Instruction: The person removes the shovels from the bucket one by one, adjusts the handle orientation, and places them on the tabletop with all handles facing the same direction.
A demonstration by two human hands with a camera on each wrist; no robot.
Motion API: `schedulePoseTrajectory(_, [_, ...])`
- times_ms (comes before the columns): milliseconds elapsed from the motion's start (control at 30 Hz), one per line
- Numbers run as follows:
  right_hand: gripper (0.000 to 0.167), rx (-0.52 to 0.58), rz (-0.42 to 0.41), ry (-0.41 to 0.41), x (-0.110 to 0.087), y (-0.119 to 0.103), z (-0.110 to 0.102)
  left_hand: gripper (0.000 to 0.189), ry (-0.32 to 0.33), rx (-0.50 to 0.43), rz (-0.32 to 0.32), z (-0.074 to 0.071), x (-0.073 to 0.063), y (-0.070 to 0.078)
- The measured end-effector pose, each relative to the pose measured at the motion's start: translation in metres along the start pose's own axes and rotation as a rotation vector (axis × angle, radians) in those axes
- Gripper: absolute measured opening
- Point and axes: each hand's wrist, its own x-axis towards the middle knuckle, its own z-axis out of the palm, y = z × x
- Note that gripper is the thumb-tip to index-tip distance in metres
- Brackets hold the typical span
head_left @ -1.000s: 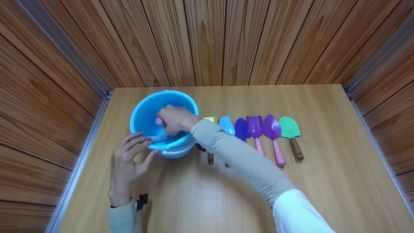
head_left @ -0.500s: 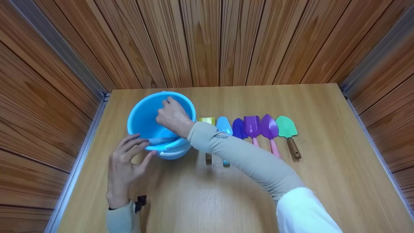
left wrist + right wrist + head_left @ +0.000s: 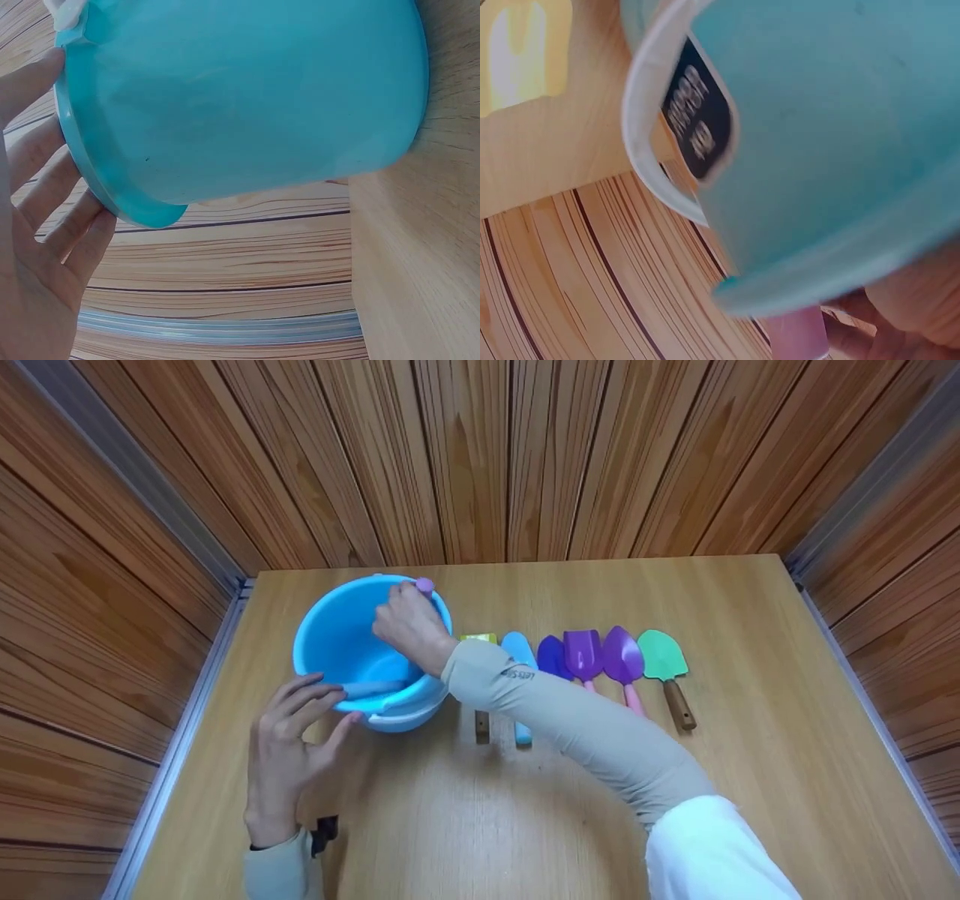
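A light blue bucket (image 3: 315,626) stands at the table's left. On its near left rim lie the fingers and thumb of my left hand (image 3: 285,757), which grips the edge; the left wrist view shows the fingertips at the rim (image 3: 86,161). My right hand (image 3: 409,622) is inside the bucket's mouth by the far right rim and holds a pink-handled tool. Only the handle end (image 3: 425,586) shows above the fist, and again as a pink handle (image 3: 799,334) below the rim in the right wrist view. Whatever is at its other end is hidden. A pale blue bar-like shape (image 3: 375,688) lies inside, near the front rim.
Right of the bucket lies a row: a yellow tool (image 3: 480,637), a light blue trowel (image 3: 517,649), a dark blue one (image 3: 553,656), two purple ones with pink handles (image 3: 583,652), and a green trowel (image 3: 662,655). My right sleeve crosses over several. Wooden walls enclose the table.
My right hand has moved within the bucket toward its far right rim. The pink handle end, once pointing left, now shows beyond the hand at back right. The left hand keeps its place on the rim.
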Motion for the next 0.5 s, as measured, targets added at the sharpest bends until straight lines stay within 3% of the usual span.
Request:
schedulePoseTrajectory(300, [0.026,0.079,0.131,0.109,-0.024,0.033,-0.015,0.039,0.0,0.012,-0.002,-0.001,0.002,-0.001])
schedulePoseTrajectory(500, [0.018,0.229,0.172,0.131,-0.047,0.064,-0.007,0.039,0.001,0.055,0.041,-0.002,0.004,-0.003])
